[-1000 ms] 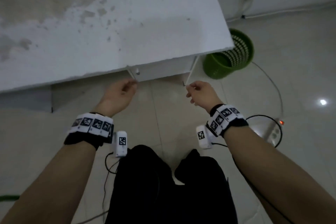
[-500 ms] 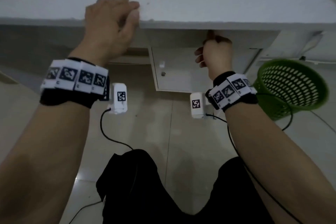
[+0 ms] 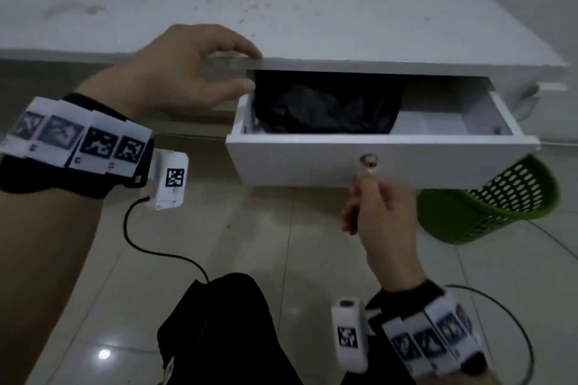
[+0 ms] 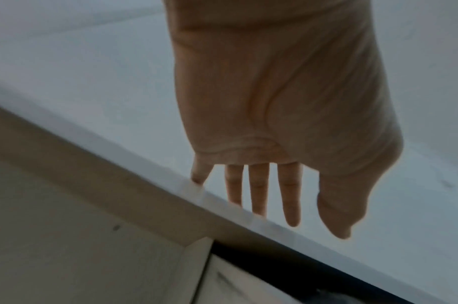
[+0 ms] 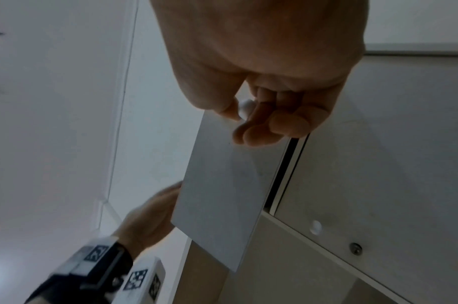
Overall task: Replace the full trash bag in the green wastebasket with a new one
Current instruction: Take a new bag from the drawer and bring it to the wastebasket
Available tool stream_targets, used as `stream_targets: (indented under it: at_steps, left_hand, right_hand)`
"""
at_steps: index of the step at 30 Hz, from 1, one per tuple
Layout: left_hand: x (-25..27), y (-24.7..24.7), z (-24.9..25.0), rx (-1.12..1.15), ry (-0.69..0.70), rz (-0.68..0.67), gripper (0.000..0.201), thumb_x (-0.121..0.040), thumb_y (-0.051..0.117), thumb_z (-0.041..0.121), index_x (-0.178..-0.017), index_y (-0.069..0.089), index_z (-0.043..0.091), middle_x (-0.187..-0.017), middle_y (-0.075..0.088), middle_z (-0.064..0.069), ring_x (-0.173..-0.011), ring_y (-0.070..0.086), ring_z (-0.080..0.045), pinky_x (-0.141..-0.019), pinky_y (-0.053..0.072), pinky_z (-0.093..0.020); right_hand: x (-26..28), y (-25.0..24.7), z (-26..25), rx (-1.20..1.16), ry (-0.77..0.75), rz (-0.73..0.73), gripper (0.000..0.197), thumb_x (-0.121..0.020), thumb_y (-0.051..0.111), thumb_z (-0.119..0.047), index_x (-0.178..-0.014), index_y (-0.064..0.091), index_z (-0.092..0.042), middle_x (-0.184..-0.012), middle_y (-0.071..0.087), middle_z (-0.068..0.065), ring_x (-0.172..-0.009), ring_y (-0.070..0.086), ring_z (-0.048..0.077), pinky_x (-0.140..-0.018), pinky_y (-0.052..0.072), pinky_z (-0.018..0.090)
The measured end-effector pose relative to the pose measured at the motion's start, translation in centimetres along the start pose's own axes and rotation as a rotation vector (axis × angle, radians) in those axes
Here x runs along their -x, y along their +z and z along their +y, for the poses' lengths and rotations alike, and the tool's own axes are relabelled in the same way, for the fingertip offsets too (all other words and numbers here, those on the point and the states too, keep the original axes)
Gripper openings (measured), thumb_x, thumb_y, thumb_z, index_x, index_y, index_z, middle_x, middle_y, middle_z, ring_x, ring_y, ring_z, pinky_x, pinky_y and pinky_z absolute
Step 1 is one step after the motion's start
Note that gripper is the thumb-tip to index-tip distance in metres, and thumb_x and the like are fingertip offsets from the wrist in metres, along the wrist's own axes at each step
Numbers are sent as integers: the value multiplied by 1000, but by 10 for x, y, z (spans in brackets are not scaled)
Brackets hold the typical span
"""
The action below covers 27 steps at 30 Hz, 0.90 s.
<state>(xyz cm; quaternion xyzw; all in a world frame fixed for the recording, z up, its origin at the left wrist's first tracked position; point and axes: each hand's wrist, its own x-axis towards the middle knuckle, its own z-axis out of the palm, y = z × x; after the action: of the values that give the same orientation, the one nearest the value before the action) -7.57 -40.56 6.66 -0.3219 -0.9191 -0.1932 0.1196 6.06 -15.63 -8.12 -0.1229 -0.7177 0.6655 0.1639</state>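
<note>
A white drawer under the white table stands pulled out. Crumpled black trash bags fill its left half. My right hand pinches the small drawer knob; in the right wrist view the knob sits between thumb and curled fingers of that hand. My left hand rests on the table's front edge beside the drawer's left corner, with straight fingers on the tabletop. The green wastebasket stands tilted on the floor, right of the drawer, partly hidden behind it.
A closed cabinet door with its own knob sits below the drawer. A black cable loops on the tiled floor at the lower right. My legs in black trousers are at the bottom centre.
The drawer was shut and now stands pulled out towards me by my right hand, showing the black bags. My left hand has stayed on the table edge.
</note>
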Motion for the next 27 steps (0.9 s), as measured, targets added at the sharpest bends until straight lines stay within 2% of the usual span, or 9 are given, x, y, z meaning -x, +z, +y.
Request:
stream_targets:
  at_steps: [4,6,9,12,16,20,22,24,27]
  left_hand:
    - [-4,-4,37,-11,246,-177,48,-84,62,48,-128,60,29,-122,63,7,-110,58,-13,-96,47,-34]
    - [-8,6,47,-22,276,-329,53,-85,63,44,-136,53,34,-136,56,9,-121,53,-10,-103,41,-25]
    - [-18,25,50,-185,211,-668,72,-88,65,37,-149,28,45,-159,27,15,-144,28,-5,-117,24,-25]
    - [-29,38,46,-275,93,-870,84,-84,69,42,-151,18,47,-159,24,20,-143,30,-6,-118,29,-31]
    - [-36,55,46,-454,169,-759,80,-79,72,45,-148,34,33,-152,41,8,-133,45,-16,-108,40,-34]
    - [-38,58,47,-463,211,-629,43,-74,73,27,-115,59,26,-107,64,2,-99,60,-19,-83,50,-36]
    - [-38,54,49,-436,181,-619,31,-73,70,16,-100,59,27,-91,64,4,-86,62,-18,-75,52,-37]
    - [-37,42,58,-353,142,-562,23,-74,67,16,-89,58,31,-82,65,7,-77,61,-16,-69,52,-35]
    - [-39,0,78,-217,96,-337,23,-77,64,17,-70,48,32,-62,55,12,-57,53,-6,-54,40,-23]
  right_hand:
    - [26,-7,10,13,9,-50,51,-104,47,-35,-66,54,-1,-49,58,13,-42,52,23,-46,43,31]
    - [29,-7,12,28,22,-50,48,-104,47,-33,-68,57,-3,-50,60,13,-41,53,23,-44,43,30]
    - [28,-6,11,17,30,-47,47,-103,48,-32,-70,58,0,-50,61,14,-40,53,23,-43,43,28]
    - [29,-6,10,3,41,-57,46,-103,48,-32,-72,57,0,-52,62,14,-41,53,22,-43,44,30]
    - [29,-6,8,-23,30,-50,45,-102,50,-31,-69,56,-1,-51,60,15,-41,52,20,-43,43,30]
    - [28,-7,11,-22,47,-67,44,-102,49,-32,-71,57,-2,-52,61,14,-41,53,19,-44,43,30]
    - [28,-7,14,-9,53,-75,43,-102,48,-32,-73,58,-2,-53,62,14,-42,54,20,-45,44,31]
    - [26,-8,16,-6,67,-79,42,-102,47,-31,-75,59,-2,-54,63,14,-43,54,21,-46,44,32]
    - [22,-10,18,-6,68,-67,40,-103,46,-27,-75,58,-1,-55,63,14,-43,53,22,-45,43,31]
